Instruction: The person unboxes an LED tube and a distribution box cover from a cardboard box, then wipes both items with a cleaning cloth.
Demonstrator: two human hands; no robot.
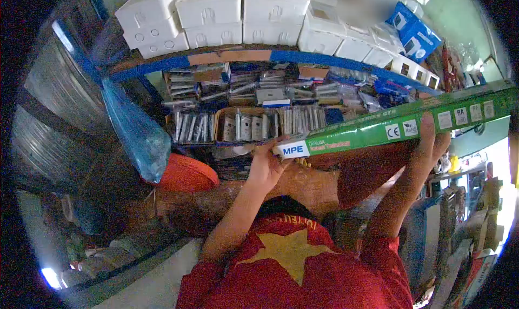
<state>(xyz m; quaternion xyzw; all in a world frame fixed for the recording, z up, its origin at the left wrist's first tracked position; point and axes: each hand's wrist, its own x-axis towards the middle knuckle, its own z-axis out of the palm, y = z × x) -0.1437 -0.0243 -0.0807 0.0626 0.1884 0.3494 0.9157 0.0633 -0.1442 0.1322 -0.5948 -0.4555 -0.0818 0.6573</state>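
Note:
A long green cardboard tube-light box (pixel 367 128) with a white MPE label at its end runs across the view, rising toward the right. My left hand (pixel 267 166) grips its left end, fingers partly hidden behind and under the box. Farther right, my right hand (pixel 431 136) is wrapped around the box, with one finger lying over the printed front face. Its other fingers are mostly hidden. Behind the box are small cartons (pixel 246 126) packed with flat plastic-wrapped items.
White boxes (pixel 211 14) line a blue-edged shelf (pixel 297 58) above. A blue plastic bag (pixel 135 131) hangs at the left beside a round red object (pixel 186 173). Large wrapped coils (pixel 65 98) stand at far left. Blue-and-white boxes (pixel 415 33) sit at upper right.

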